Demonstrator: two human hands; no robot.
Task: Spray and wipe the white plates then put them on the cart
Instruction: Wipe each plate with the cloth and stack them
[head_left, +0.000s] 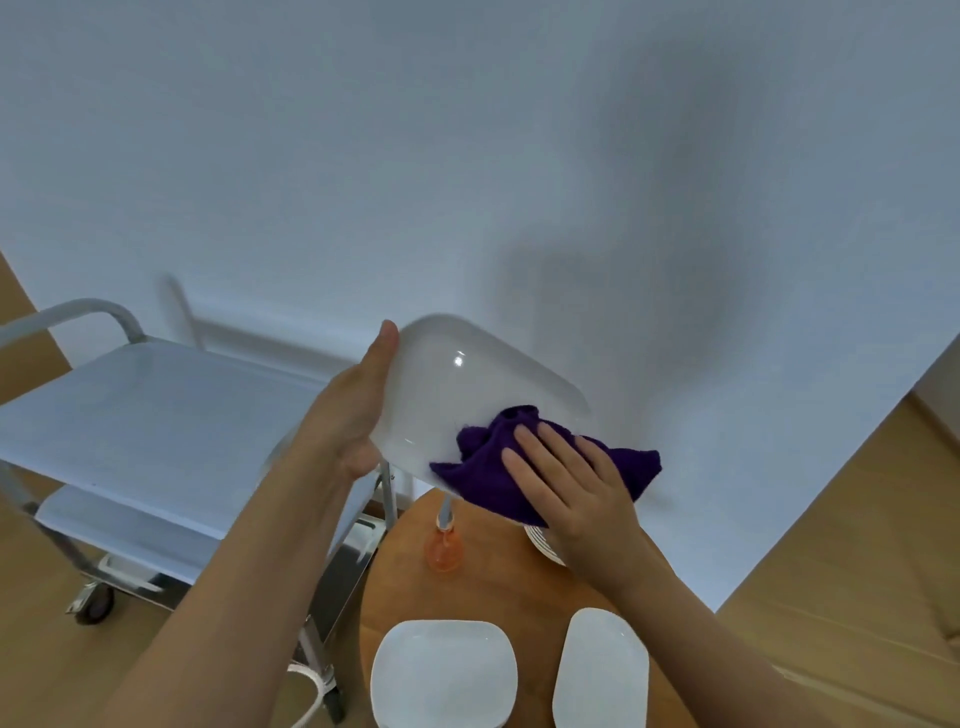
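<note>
While the left hand (358, 410) grips the tilted white plate (467, 395) by its 9 o'clock edge | right hand (566, 483) presses purple cloth (519, 467) flat-fingered at plate's 5 o'clock | cart (156, 431) lies toward 9 o'clock, nearer left hand

Dim, bluish light; soft wall (467, 156) shadows; wide-angle edge distortion.

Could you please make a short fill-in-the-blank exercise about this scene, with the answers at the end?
1. The right hand presses a ____ cloth on the raised plate.
2. The left hand holds the plate's ____ edge.
3. The spray bottle on the round table holds ____ liquid.
4. The cart stands ____ of the table.

Answers: purple; left; orange; left
</note>
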